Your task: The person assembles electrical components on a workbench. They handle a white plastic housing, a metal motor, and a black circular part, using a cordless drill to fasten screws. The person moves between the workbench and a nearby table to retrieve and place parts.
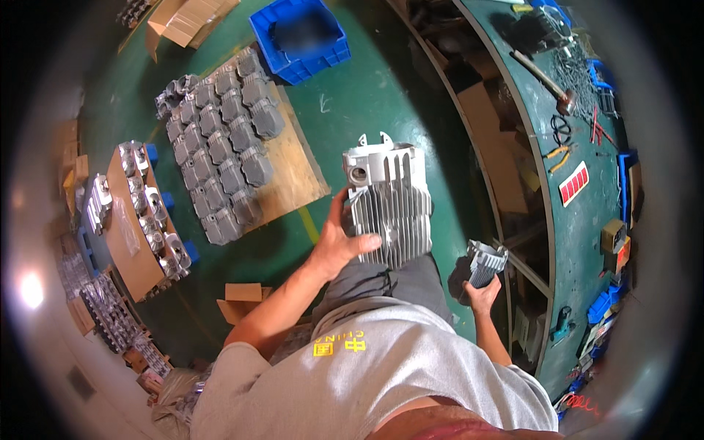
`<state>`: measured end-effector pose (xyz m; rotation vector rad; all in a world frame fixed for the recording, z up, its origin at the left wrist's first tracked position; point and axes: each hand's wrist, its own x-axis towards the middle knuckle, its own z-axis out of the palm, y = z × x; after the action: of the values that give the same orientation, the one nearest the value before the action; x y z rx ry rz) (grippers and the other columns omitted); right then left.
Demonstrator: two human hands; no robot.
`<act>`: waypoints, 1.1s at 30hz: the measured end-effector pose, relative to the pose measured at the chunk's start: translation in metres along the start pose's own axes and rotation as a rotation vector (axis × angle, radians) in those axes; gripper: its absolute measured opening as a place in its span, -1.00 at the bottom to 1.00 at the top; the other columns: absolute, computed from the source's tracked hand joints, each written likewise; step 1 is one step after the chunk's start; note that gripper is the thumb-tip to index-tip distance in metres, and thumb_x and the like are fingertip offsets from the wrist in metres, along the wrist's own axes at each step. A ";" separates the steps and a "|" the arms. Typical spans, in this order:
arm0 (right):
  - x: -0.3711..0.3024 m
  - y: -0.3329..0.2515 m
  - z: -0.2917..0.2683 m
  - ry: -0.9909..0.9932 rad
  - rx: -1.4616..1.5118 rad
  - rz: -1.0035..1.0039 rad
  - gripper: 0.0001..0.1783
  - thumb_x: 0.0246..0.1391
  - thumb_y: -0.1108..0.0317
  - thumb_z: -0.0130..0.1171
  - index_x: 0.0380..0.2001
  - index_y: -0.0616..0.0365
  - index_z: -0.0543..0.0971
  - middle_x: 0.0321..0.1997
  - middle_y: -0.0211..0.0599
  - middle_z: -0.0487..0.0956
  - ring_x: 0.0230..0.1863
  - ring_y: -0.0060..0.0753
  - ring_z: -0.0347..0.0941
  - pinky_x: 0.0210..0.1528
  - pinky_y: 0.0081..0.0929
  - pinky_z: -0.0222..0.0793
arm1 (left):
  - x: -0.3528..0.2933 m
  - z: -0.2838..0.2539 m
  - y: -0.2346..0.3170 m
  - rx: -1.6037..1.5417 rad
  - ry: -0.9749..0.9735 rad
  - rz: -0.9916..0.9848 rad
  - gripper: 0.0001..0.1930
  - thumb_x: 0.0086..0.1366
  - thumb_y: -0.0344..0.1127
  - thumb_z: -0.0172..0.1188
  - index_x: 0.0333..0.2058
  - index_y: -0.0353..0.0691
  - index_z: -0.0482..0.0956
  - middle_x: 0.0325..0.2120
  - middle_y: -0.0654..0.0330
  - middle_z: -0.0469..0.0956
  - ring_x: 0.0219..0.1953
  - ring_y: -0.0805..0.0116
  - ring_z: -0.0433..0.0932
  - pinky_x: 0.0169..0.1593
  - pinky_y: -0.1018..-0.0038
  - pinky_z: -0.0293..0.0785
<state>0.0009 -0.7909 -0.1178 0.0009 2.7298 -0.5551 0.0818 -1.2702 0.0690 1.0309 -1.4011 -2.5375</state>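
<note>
My left hand (341,246) grips a bright silver finned metal casting (396,213) by its left side, thumb across the fins. The casting is held upright in front of my legs, with a round port and two prongs near its top. Lower and to the right, my right hand (484,293) is closed around a second finned metal casting (484,264), darker grey, beside the workbench. Its lower left part is in shadow. The fingers behind both castings are mostly hidden.
Rows of grey castings (220,147) lie on a wooden board (297,176) at left. A blue crate (315,70) stands behind it. Farther left is a cardboard box (125,235) with silver castings. The green workbench (557,242) at right bears a hammer (543,77) and pliers (559,158).
</note>
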 end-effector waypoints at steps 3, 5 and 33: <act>0.000 0.007 -0.007 0.011 0.006 -0.023 0.22 -0.45 0.08 0.62 0.26 0.44 0.22 0.19 0.24 0.31 0.28 0.25 0.21 0.38 0.00 0.16 | 0.011 -0.008 -0.038 0.154 0.008 0.157 0.22 -0.11 -0.14 0.58 0.42 -0.29 -0.04 0.26 0.05 0.29 0.34 0.19 0.26 0.41 0.24 0.17; 0.000 0.018 -0.010 0.036 0.020 -0.042 0.22 -0.45 0.07 0.62 0.26 0.43 0.23 0.17 0.23 0.32 0.26 0.26 0.23 0.37 0.00 0.17 | 0.014 -0.012 -0.059 0.304 0.042 0.252 0.24 -0.14 -0.17 0.60 0.42 -0.30 -0.06 0.26 0.03 0.27 0.34 0.18 0.26 0.41 0.24 0.16; 0.039 0.044 -0.017 0.066 0.060 0.065 0.15 -0.44 0.07 0.59 0.23 0.38 0.29 0.20 0.18 0.36 0.29 0.21 0.23 0.37 -0.02 0.18 | 0.049 0.015 -0.074 1.090 -0.034 0.459 0.27 -0.29 -0.29 0.64 0.38 -0.31 0.01 0.28 -0.08 0.13 0.31 0.03 0.26 0.37 0.22 0.25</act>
<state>-0.0382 -0.7463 -0.1326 0.1242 2.7643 -0.6293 0.0533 -1.2338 -0.0081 0.5653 -2.7028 -1.3866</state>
